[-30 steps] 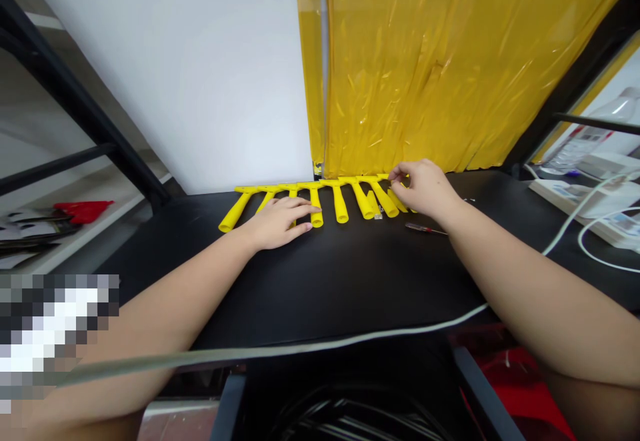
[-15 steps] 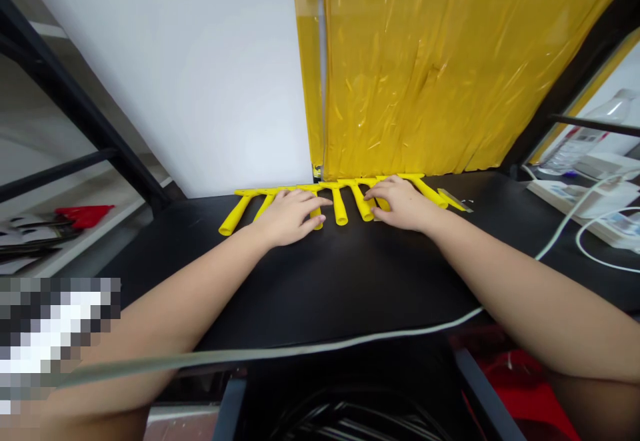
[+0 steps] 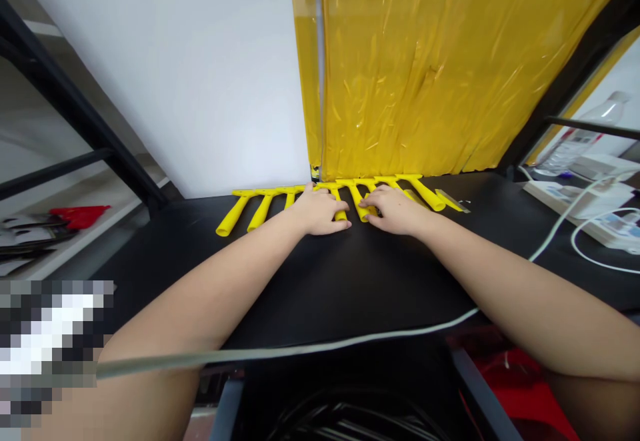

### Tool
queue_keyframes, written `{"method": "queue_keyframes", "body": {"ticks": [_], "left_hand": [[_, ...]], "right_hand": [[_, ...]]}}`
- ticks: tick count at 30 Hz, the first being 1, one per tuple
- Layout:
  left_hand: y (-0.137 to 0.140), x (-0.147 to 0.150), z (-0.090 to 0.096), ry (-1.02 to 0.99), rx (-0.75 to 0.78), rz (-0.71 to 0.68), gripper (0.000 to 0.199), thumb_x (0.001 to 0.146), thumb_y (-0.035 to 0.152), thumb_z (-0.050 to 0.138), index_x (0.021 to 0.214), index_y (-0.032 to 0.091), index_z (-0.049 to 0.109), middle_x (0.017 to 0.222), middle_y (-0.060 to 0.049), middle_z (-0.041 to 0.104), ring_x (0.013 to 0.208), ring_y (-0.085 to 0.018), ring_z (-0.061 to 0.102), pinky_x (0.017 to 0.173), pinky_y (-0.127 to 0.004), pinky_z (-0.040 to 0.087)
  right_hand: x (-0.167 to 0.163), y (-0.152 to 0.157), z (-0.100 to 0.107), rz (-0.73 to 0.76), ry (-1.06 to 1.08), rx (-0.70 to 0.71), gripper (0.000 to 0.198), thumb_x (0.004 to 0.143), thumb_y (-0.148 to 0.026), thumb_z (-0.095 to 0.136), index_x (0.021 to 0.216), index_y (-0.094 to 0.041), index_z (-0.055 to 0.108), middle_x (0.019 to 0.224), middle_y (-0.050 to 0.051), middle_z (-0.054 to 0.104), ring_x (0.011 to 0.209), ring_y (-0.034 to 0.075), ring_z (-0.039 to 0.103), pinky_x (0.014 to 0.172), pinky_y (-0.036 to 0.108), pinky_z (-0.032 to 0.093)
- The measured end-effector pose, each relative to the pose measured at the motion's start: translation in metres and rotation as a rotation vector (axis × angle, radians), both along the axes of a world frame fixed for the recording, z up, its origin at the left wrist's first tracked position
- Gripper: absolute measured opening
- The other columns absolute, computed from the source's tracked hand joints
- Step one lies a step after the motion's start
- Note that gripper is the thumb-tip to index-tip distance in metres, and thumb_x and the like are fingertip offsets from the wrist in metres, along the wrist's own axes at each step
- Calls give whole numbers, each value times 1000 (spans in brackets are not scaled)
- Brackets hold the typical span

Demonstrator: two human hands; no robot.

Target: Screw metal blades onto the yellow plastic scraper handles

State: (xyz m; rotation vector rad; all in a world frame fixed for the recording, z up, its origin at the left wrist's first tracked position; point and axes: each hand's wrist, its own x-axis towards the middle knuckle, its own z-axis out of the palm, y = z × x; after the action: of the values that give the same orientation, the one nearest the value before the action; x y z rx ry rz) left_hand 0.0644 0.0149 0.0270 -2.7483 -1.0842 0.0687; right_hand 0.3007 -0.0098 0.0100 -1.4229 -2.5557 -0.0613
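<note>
A row of yellow T-shaped tools, probably plastic scrapers or squeegees with hollow handles [image 3: 231,218], lies along the back of the black tabletop [image 3: 325,274], crossbars toward the back and handle ends toward me. My left hand [image 3: 320,211] is over the middle of the row, its thumb and index finger apart on either side of one handle [image 3: 341,214]. Just right of it, my right hand [image 3: 397,210] rests over the row with fingers spread, fingertips at another handle [image 3: 356,201]. Each hand partly hides the tools under it. I see no firm grip in either.
A white panel [image 3: 200,81] and a yellow plastic-wrapped panel [image 3: 415,81] rise behind the row. At the right are power strips [image 3: 575,204], white cables and a clear bottle [image 3: 575,138]. A pale cable [image 3: 350,342] crosses in front, above a black bag [image 3: 360,421].
My left hand has moved right along the row, from over the third handle to the one beside it, closer to my right hand. My right hand has hardly moved.
</note>
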Motion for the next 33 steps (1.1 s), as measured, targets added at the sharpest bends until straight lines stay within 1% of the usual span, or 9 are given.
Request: {"method": "queue_keyframes", "body": {"ticks": [4,8,12,17,22,25,28,31,33], "left_hand": [[4,2,-4,-4,11,-6,52,99,61,53,135,29,72,119,-14,78,116,-35,67,112,-60,32],[2,1,-2,-29,-4,23,50,99,61,55,134,31,74,117,-13,78,115,-35,69,111,-59,33],[-2,-1,6,-83,-1,52,50,98,61,55,131,31,76,114,-12,80,114,-36,70,110,-58,33],[-3,-6,22,-210,-44,109,50,95,61,53,128,31,77,102,-6,82,105,-32,72,109,-54,34],[-1,-18,39,-386,-59,223,46,95,56,52,124,32,79,100,-2,82,103,-29,72,114,-55,32],[1,-28,49,-495,-62,287,43,96,51,50,121,33,80,113,-1,82,112,-30,70,116,-54,34],[5,-38,58,-656,-101,325,39,94,45,52,116,31,81,121,-2,81,118,-31,68,109,-48,44],[10,-46,66,-897,-177,293,37,92,41,54,111,24,81,108,-6,81,107,-30,71,98,-42,51],[9,-50,72,-1059,-220,243,37,93,39,54,111,19,80,108,-8,80,98,-27,73,93,-39,52]], "right_hand": [[-2,-2,2,-27,-29,-22,36,99,-25,65,132,-17,78,130,13,77,128,35,62,115,49,47],[-4,-5,5,-58,-48,-28,35,100,-26,65,132,-20,78,130,13,77,131,34,62,115,50,48],[-6,-7,6,-86,-53,-40,33,100,-27,66,131,-22,79,132,13,76,132,36,62,115,53,47],[-9,-8,7,-112,-66,-34,34,101,-26,66,133,-22,78,130,14,77,133,37,62,113,56,48],[-10,-11,9,-120,-83,-48,36,101,-25,65,136,-19,76,134,14,76,133,36,62,115,55,48],[-10,-11,9,-126,-85,-51,37,102,-24,65,136,-18,75,135,14,76,133,36,62,115,56,48],[-9,-10,7,-114,-82,-48,36,101,-24,64,135,-18,76,134,13,76,131,36,62,113,55,48],[-7,-8,5,-92,-76,-35,35,101,-25,63,133,-18,76,133,13,76,129,36,63,112,54,49],[-7,-6,3,-88,-66,-17,36,99,-25,64,132,-18,77,131,13,77,129,37,62,111,53,48]]}}
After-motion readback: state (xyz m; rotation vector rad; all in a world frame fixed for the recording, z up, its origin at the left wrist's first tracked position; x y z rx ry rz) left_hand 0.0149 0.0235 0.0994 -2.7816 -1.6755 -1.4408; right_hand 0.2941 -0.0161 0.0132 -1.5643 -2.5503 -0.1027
